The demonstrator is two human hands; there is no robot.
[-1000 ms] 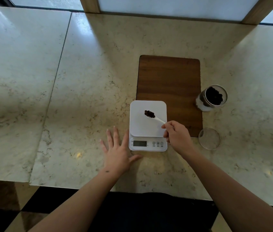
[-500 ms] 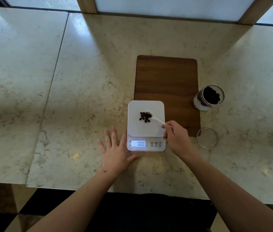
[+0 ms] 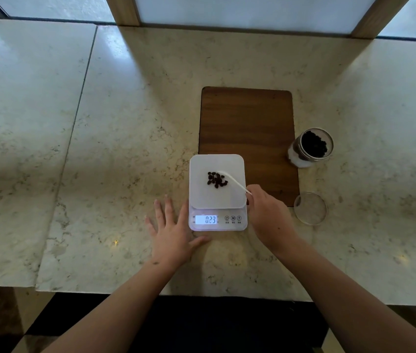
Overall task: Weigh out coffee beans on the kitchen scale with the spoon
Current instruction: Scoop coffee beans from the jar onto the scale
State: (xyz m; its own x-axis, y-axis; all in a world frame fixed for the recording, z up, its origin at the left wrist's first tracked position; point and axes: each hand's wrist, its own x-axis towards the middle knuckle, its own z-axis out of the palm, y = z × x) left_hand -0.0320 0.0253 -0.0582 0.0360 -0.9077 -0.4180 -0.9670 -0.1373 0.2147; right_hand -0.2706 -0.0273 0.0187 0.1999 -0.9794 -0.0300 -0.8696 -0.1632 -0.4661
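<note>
A white kitchen scale [image 3: 201, 197] sits on the marble counter, its lit display reading 0.23. A small pile of dark coffee beans [image 3: 216, 179] lies on its platform. My right hand [image 3: 269, 217] pinches the handle of a white spoon [image 3: 235, 182], whose bowl is tipped over beside the beans. Flat on the counter just left of the scale lies my left hand [image 3: 173, 230], fingers spread, holding nothing. An open glass jar of beans [image 3: 312, 146] stands to the right.
A dark wooden board [image 3: 247, 123] lies behind the scale, its near left corner under the scale's back. The jar's clear lid [image 3: 310, 208] rests on the counter right of my right hand. The counter's front edge runs below my wrists.
The spoon tipped its beans onto the scale platform and now lies emptied beside them. The display lit up and went from 0.00 to 0.23. My left hand stayed put.
</note>
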